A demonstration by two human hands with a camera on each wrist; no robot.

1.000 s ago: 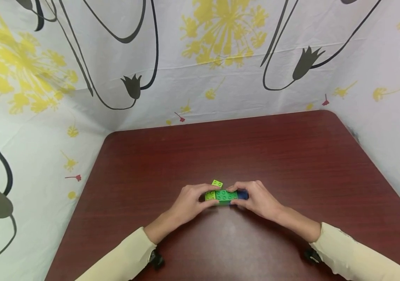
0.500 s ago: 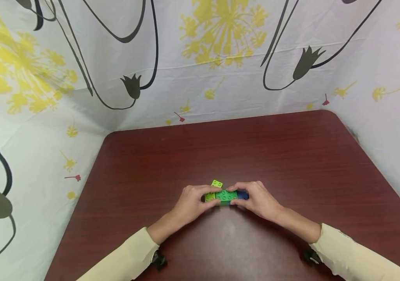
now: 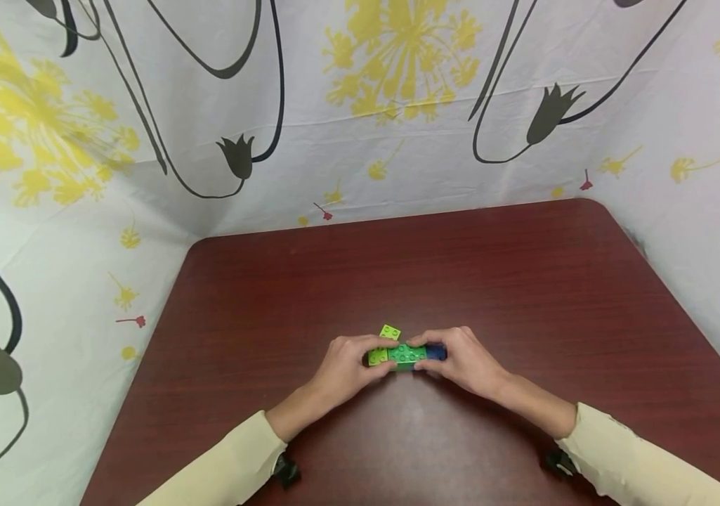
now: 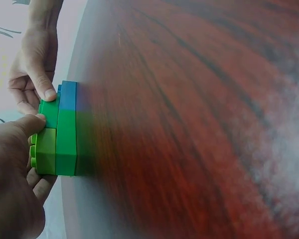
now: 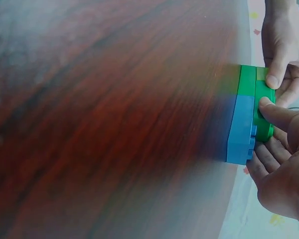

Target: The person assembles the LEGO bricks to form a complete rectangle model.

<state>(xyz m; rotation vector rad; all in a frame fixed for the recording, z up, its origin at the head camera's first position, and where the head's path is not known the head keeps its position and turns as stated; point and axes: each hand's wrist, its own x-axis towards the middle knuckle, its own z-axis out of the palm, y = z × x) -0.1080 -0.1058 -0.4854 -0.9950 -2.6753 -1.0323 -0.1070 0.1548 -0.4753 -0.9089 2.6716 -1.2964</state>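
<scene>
At the two ends of the upper green brick [image 3: 407, 353], the left hand [image 3: 348, 360] and the right hand [image 3: 472, 363] each pinch it, thumbs on its near side and forefingers on its far side. It bridges the joint between the lower green brick [image 4: 66, 144], under its left part, and the blue brick [image 5: 240, 130], under its right part and with bare studs past its right end. Uneven pressure could seat one end and tip the other (whether its studs are fully locked, I cannot tell). Pulling the hands apart might split the layer beneath at that joint. Just left of it, touching, sits a lime brick [image 4: 46, 153]; the left fingers lie so close that a slip could nudge it loose. Lime studs [image 3: 390, 330] show behind its left end, perhaps the same piece, and a forefinger could catch them.
</scene>
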